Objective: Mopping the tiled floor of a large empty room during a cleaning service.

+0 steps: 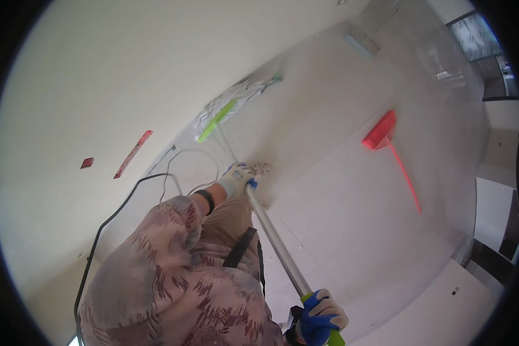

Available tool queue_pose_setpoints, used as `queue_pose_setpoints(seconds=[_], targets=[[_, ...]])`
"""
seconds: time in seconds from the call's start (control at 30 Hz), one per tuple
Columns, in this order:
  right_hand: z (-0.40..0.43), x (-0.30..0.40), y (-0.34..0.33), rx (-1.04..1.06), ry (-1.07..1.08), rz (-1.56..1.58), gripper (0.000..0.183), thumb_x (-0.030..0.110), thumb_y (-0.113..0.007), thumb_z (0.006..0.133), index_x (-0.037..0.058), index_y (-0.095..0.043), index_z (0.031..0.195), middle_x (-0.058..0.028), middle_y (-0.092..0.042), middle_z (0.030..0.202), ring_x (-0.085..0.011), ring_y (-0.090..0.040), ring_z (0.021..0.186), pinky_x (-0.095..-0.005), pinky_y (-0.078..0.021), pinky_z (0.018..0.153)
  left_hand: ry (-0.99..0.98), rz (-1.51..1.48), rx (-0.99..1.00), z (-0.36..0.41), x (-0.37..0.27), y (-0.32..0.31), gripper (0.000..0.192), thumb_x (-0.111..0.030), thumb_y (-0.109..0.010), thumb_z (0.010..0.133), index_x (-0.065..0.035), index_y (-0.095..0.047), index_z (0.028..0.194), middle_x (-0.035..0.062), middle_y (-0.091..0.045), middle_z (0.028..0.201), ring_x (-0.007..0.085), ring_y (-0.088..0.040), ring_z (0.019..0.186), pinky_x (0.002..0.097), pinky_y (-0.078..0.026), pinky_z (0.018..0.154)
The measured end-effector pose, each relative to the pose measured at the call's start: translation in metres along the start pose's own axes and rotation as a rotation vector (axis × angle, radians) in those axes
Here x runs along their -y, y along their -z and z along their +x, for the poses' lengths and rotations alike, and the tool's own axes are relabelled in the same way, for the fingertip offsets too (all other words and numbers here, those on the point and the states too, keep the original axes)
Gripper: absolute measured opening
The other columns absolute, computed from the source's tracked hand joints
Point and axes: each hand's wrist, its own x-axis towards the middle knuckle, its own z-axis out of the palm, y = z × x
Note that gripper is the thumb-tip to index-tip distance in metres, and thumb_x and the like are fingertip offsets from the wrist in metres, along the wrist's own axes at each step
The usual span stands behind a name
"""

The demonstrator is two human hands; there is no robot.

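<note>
My gloved left hand [238,176] is closed around the middle of a long metal pole [277,238]. At the pole's near end, my gloved right hand [322,318] grips the green handle end. The far end carries a long green head [216,121] low beside the wall. Crinkled, shiny whitish material [242,93] lies at and past this head; whether it is a mop pad's fringe or plastic film cannot be told. A patterned shoe [260,168] shows just beyond my left hand. To the right, a red broom [381,132] with a thin red handle rests on the floor.
A pale wall [69,86] with red strips [133,154] rises at the left. A black cable [98,233] runs down that side, with thinner loops near my left arm. A flat, light-edged object [362,41] lies at the far floor. Cabinets or furniture [497,212] stand at the right rim.
</note>
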Motion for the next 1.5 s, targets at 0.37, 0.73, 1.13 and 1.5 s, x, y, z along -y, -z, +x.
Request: queue_pose_setpoints(seconds=[0.37, 0.73, 1.13, 1.5], targets=[[0.015, -0.001, -0.010, 0.464, 0.175, 0.229, 0.021, 0.011, -0.057, 0.067, -0.0042, -0.057, 0.082, -0.0126, -0.054, 0.066, -0.0266, -0.055, 0.058, -0.0433, -0.0465, 0.068, -0.045, -0.029, -0.365, -0.073, 0.017, -0.041, 0.013, -0.017, -0.064, 0.062, -0.0087, -0.056, 0.069, 0.0092, -0.058, 0.075, 0.0292, -0.054, 0.081, 0.0393, -0.039, 0.082], [-0.055, 0.032, 0.041, -0.001, 0.178, 0.085, 0.023, 0.020, -0.056, 0.076, -0.0026, -0.054, 0.080, -0.0117, -0.053, 0.058, -0.0233, -0.051, 0.045, -0.0389, -0.0470, 0.059, -0.247, -0.163, -0.122, -0.035, -0.065, -0.063, 0.020, -0.021, -0.066, 0.061, -0.0135, -0.057, 0.077, 0.0103, -0.055, 0.080, 0.0314, -0.053, 0.082, 0.0417, -0.040, 0.076], [-0.296, 0.138, -0.044, -0.964, 0.226, -0.814, 0.024, 0.013, -0.046, 0.079, 0.0130, -0.034, 0.058, 0.0055, -0.032, 0.040, -0.0100, -0.030, 0.036, -0.0253, -0.0320, 0.047, -0.678, 0.039, 0.456, -0.072, -0.334, -0.194, 0.010, -0.022, -0.059, 0.060, -0.0203, -0.059, 0.070, 0.0016, -0.058, 0.078, 0.0203, -0.053, 0.087, 0.0351, -0.033, 0.086], [-0.423, 0.088, -0.115, -1.321, 0.451, -0.713, 0.023, 0.013, -0.046, 0.078, 0.0127, -0.035, 0.058, 0.0050, -0.034, 0.040, -0.0104, -0.031, 0.037, -0.0259, -0.0322, 0.047, -1.339, 0.135, 0.282, -0.166, -0.377, -0.242, 0.013, -0.031, -0.058, 0.066, -0.0174, -0.059, 0.066, -0.0016, -0.059, 0.072, 0.0178, -0.056, 0.072, 0.0335, -0.038, 0.072]])
